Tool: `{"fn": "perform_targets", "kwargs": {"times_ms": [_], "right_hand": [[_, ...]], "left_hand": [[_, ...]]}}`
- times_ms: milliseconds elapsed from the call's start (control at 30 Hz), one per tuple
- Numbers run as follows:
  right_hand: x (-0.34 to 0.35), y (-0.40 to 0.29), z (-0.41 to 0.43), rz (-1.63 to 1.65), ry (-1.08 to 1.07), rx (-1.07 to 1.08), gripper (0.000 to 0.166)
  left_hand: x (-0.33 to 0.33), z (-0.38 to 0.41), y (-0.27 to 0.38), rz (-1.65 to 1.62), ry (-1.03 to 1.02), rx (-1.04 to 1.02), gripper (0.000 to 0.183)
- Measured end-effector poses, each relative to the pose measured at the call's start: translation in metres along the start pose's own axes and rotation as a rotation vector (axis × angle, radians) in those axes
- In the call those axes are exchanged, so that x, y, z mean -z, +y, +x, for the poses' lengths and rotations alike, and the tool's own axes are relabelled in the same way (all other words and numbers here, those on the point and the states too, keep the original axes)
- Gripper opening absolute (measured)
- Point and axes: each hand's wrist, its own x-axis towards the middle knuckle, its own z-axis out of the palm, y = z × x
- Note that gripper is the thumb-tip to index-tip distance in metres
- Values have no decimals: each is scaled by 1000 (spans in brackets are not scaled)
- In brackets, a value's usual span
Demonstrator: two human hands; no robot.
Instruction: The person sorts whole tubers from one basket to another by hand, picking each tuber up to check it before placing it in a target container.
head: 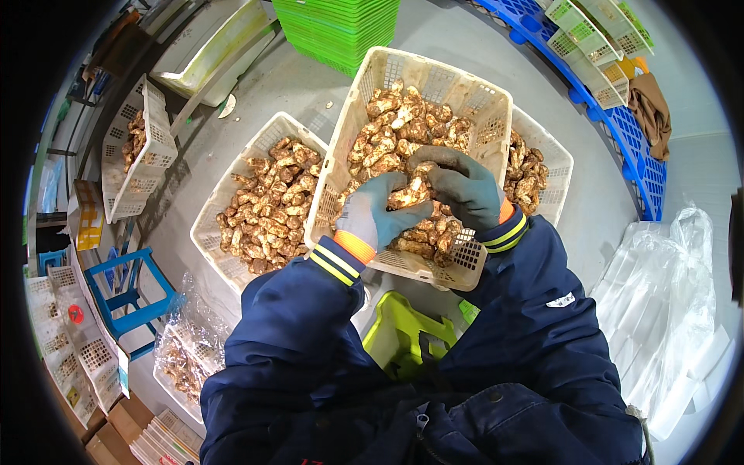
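Note:
A brown-and-cream mushroom (410, 195), matsutake-like, is held between my two gloved hands above a white plastic crate (433, 81). My left hand (386, 212) has its thumb and fingers around the lower end. The fingers of my right hand (465, 185) are curled at the upper end, partly hidden by the glove. Many similar mushrooms (401, 116) fill the crate below. This crate overlaps a left crate (216, 247) and a right crate (558, 168), both also holding mushrooms.
A yellow-green plastic stool (401, 331) is between my legs. Stacked green crates (337, 26) stand ahead. A blue stool (136, 296) and a plastic-covered crate (174, 401) are at left. Clear plastic bags (662, 308) lie at right, near a blue pallet (630, 136).

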Motion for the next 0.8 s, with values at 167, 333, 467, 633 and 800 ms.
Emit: {"fn": "perform_targets", "kwargs": {"times_ms": [167, 333, 467, 633, 800], "right_hand": [[9, 3, 1, 24, -142, 43, 47], [4, -2, 1, -68, -152, 123, 51], [9, 1, 5, -211, -177, 212, 51], [7, 1, 4, -199, -187, 222, 50], [2, -2, -2, -111, -195, 205, 50]], "left_hand": [[-2, 3, -10, 100, 65, -154, 57], [-2, 5, -15, 178, 93, -260, 50], [-1, 6, -15, 275, 105, -328, 48], [0, 5, -16, 232, 123, -318, 50], [-6, 7, -23, 76, 222, -263, 52]]}}
